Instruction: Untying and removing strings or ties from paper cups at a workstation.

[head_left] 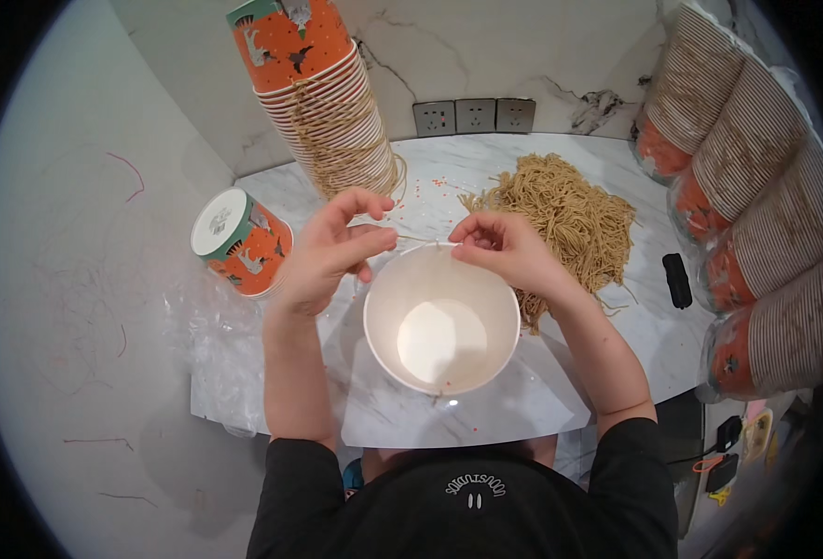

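A large white paper bucket [402, 368], its open top facing up, stands in front of me. A short tan cord [418, 238] spans its far rim between my hands. My left hand [323, 247] is left of the rim, with the cord's end at its thumb and a curled finger while the index finger stands apart. My right hand [505, 250] pinches the cord's other end against the far right rim. The fingertips partly hide both ends. Just beyond my right hand is a heap of tan cords [570, 210].
A tall stack of orange buckets [323, 102] with cords stands at the back left. One orange bucket [258, 247] is upside down, near crumpled clear plastic [220, 345]. Wrapped bucket stacks [747, 168] line the right side, beside a black object [676, 280]. Sockets [475, 116] sit on the wall.
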The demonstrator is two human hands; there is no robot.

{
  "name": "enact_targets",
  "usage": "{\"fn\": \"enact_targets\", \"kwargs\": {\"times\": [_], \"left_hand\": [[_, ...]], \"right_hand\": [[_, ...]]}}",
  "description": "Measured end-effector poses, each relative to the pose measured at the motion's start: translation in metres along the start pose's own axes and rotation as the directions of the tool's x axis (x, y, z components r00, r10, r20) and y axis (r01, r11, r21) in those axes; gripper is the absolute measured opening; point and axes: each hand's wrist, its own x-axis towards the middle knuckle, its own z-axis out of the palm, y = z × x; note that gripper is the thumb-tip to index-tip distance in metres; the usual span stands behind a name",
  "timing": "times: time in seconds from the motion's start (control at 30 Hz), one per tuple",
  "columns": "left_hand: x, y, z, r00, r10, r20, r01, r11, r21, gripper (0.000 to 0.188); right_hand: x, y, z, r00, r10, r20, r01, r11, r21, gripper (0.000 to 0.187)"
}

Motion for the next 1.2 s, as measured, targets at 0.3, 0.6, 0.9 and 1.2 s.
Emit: {"fn": "enact_targets", "kwargs": {"times": [0.3, 0.6, 0.9, 1.2], "left_hand": [[-0.008, 0.0, -0.019, 0.962, 0.213, -0.171, -0.056, 0.767, 0.639, 0.015], [-0.02, 0.011, 0.03, 0.833, 0.494, 0.248, -0.523, 0.558, 0.645, 0.063], [-0.04, 0.03, 0.041, 0.68, 0.184, 0.71, -0.693, 0.476, 0.541, 0.045], [-0.035, 0.026, 0.024, 0.58, 0.797, 0.169, -0.745, 0.435, 0.506, 0.037]], "right_hand": [[-0.003, -0.024, -0.017, 0.989, -0.093, -0.116, 0.105, 0.989, 0.107, 0.027], [-0.028, -0.044, -0.051, 0.922, -0.148, -0.359, 0.209, 0.968, 0.137, 0.023], [-0.035, -0.06, -0.054, 0.983, 0.064, -0.171, -0.008, 0.951, 0.309, 0.015], [-0.027, -0.05, -0.071, 0.764, -0.109, -0.636, 0.435, 0.815, 0.382, 0.046]]}}
